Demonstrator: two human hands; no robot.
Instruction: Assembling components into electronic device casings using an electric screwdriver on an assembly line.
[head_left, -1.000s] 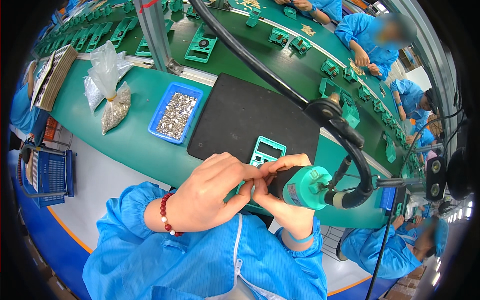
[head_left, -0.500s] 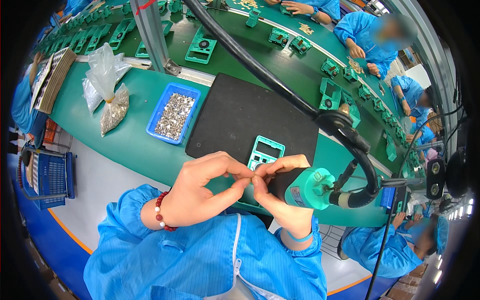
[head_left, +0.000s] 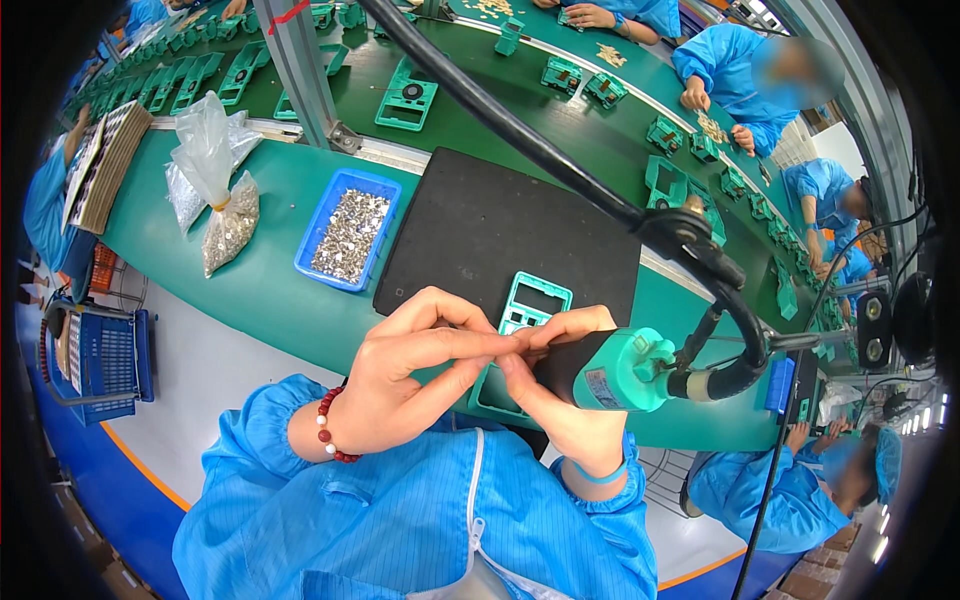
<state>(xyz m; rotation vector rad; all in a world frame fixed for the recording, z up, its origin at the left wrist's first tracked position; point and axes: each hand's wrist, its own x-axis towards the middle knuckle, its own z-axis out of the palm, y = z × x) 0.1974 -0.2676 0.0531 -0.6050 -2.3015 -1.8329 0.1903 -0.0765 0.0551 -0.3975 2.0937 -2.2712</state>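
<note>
An electric screwdriver (head_left: 616, 372) with a black grip and green rear end lies in my right hand (head_left: 572, 400). The right thumb and index finger reach past the grip and press together. My left hand (head_left: 415, 372), a beaded bracelet on its wrist, has its fingertips pinched against the right ones. What sits between the fingertips is too small or hidden to make out. Beneath and beyond the hands is a green plastic housing (head_left: 541, 291) with rectangular openings, on a black mat (head_left: 490, 215); my hands cover part of it.
Left of the mat stands a blue tray (head_left: 303, 262) of small metal screws. Further left are a plastic bag (head_left: 232, 225) of small parts and a cardboard stack (head_left: 110, 165). A thick black cable (head_left: 520, 140) arches overhead. Beyond, a conveyor (head_left: 335, 105) carries green housings; co-workers sit along it.
My left fingers have straightened somewhat and moved slightly up and right against the right fingertips. The screwdriver stays in my right hand. A co-worker's hands at the far right have shifted.
</note>
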